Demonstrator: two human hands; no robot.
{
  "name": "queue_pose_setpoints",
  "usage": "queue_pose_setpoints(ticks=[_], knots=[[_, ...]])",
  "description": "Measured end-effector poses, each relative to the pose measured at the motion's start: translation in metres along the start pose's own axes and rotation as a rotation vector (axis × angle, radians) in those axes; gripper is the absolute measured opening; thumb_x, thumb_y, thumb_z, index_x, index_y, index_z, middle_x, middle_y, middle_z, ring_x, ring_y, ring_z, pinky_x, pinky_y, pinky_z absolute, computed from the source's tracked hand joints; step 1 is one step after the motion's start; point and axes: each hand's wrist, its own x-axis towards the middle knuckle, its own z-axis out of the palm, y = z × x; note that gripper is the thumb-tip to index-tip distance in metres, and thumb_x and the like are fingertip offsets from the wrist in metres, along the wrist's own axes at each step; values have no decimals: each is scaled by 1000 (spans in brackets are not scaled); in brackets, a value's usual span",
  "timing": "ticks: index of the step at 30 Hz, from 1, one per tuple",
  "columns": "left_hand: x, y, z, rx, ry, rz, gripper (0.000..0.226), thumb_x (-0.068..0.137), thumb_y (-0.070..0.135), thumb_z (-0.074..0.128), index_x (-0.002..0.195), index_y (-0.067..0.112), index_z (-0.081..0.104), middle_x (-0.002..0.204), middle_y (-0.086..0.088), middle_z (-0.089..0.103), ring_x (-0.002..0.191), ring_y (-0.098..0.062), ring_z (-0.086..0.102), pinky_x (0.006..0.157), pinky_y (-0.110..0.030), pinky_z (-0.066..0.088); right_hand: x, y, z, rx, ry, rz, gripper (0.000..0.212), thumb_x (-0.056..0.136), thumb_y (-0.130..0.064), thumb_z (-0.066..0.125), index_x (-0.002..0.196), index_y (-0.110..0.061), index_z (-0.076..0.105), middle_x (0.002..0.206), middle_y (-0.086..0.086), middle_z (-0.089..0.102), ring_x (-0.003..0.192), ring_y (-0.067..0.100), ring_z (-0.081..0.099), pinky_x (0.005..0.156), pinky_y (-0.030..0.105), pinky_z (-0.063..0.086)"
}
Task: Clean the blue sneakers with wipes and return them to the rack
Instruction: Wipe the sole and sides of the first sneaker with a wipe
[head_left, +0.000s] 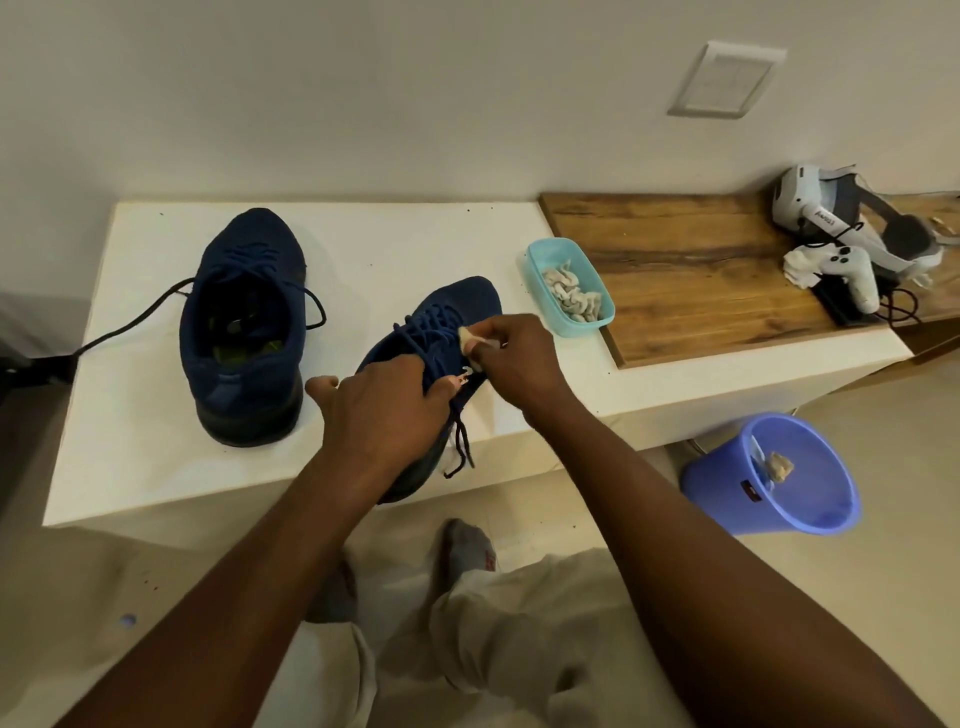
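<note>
Two dark blue sneakers are on a white table. One sneaker stands alone at the left, heel toward me, laces loose. My left hand grips the second sneaker across its lacing at the table's front edge. My right hand pinches a small white wipe against that sneaker's right side. A turquoise tub holding several crumpled wipes sits just beyond my right hand.
A wooden board lies on the right of the table, with a white headset and a controller at its far end. A blue bin with a used wipe stands on the floor at the right. A black cable trails off the left.
</note>
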Motion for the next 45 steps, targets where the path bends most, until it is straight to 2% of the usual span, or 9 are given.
queue_pose_setpoints(ticks=[4, 8, 14, 18, 23, 29, 35, 39, 45], knots=[[13, -12, -2, -210, -47, -43, 23, 101, 49, 46, 96, 30, 58, 89, 6, 62, 87, -20, 57, 95, -45, 39, -21, -6, -3, -3, -96, -87, 10, 85, -17, 75, 95, -16, 77, 84, -5, 71, 79, 9, 67, 73, 24, 56], [17, -24, -13, -664, -185, -74, 14, 98, 35, 60, 100, 25, 69, 98, 1, 73, 95, -24, 69, 95, -52, 53, 4, -1, -19, -135, 50, -118, 11, 88, -20, 70, 96, -22, 78, 93, -7, 73, 85, 3, 64, 70, 19, 48], [22, -42, -35, -883, -213, -178, 12, 99, 18, 63, 105, 13, 72, 103, -7, 75, 98, -25, 71, 89, -41, 57, -23, -21, 0, -123, 31, -217, 16, 91, -9, 66, 100, -16, 78, 100, 1, 73, 90, 8, 64, 72, 9, 44], [25, -45, -36, -871, -172, -224, 15, 98, 17, 64, 104, 6, 71, 106, -15, 73, 103, -32, 69, 98, -48, 54, -50, -42, 20, -257, -41, -533, 19, 90, -4, 65, 100, -12, 79, 95, 7, 72, 85, 20, 64, 74, 30, 52], [26, -42, -33, -838, -226, -189, 12, 99, 18, 62, 104, 14, 72, 105, -7, 73, 102, -27, 69, 100, -48, 52, -14, -31, 5, -358, 112, -313, 24, 91, -1, 60, 103, -11, 77, 101, 13, 71, 91, 27, 64, 82, 39, 52], [30, -45, -31, -804, -189, -177, 15, 97, 13, 62, 106, 5, 72, 107, -16, 73, 104, -33, 68, 102, -53, 49, -56, -43, 19, -318, -89, -550, 26, 87, 4, 61, 97, -12, 78, 94, 5, 73, 85, 20, 63, 76, 30, 51], [28, -40, -29, -837, -209, -215, 15, 99, 15, 60, 109, 9, 70, 107, -9, 72, 102, -27, 68, 101, -49, 51, -16, -31, 8, -311, 124, -258, 26, 86, 4, 61, 98, -12, 78, 100, 7, 74, 95, 23, 65, 86, 34, 52], [31, -40, -30, -800, -178, -218, 27, 97, 9, 58, 120, -6, 64, 95, -10, 68, 84, -22, 66, 79, -39, 56, -54, -46, 22, -307, -98, -484, 28, 86, 5, 61, 97, -13, 79, 95, 4, 75, 85, 17, 65, 76, 27, 52], [33, -33, -26, -764, -228, -222, 23, 98, 12, 58, 118, 5, 67, 119, -16, 68, 110, -33, 64, 104, -50, 48, -10, -25, 1, -279, 140, -200, 25, 84, 5, 61, 95, -10, 78, 100, 8, 74, 93, 23, 68, 87, 43, 54]])
